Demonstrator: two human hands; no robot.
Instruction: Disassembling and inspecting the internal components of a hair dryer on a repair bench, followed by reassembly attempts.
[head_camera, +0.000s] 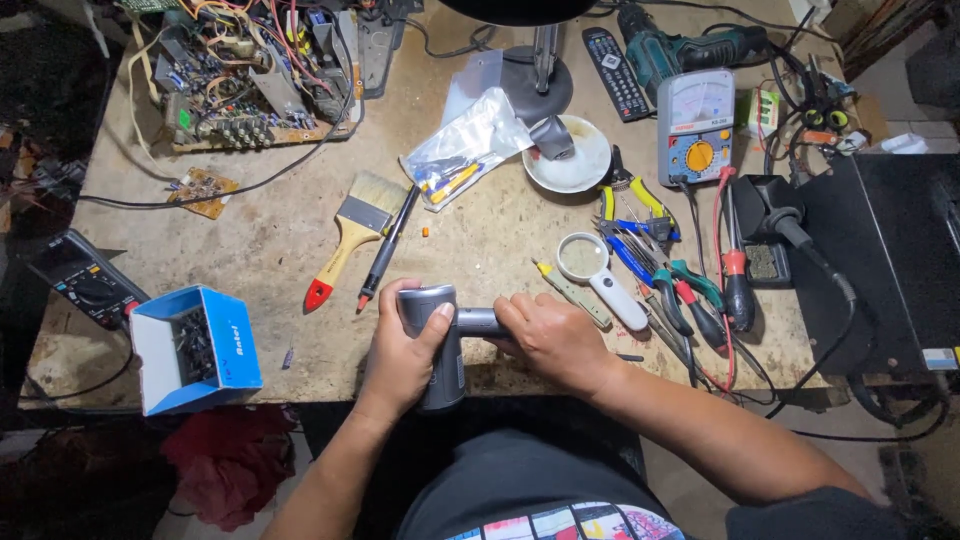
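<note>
I hold a grey T-shaped handheld device (436, 318) at the near edge of the wooden workbench (270, 240). My left hand (398, 358) wraps around its upright body, thumb lying across the top. My right hand (550, 338) closes around the short barrel that sticks out to the right. The device's lower end reaches below the bench edge, over my lap.
Around it lie a paintbrush (352, 230), black pen (388, 248), magnifier (598, 272), pliers and screwdrivers (680, 280), a white bowl (575, 160), an analog meter (695, 125), a drill (680, 50), a circuit chassis (250, 70), a digital multimeter (85, 280) and a blue parts box (195, 350).
</note>
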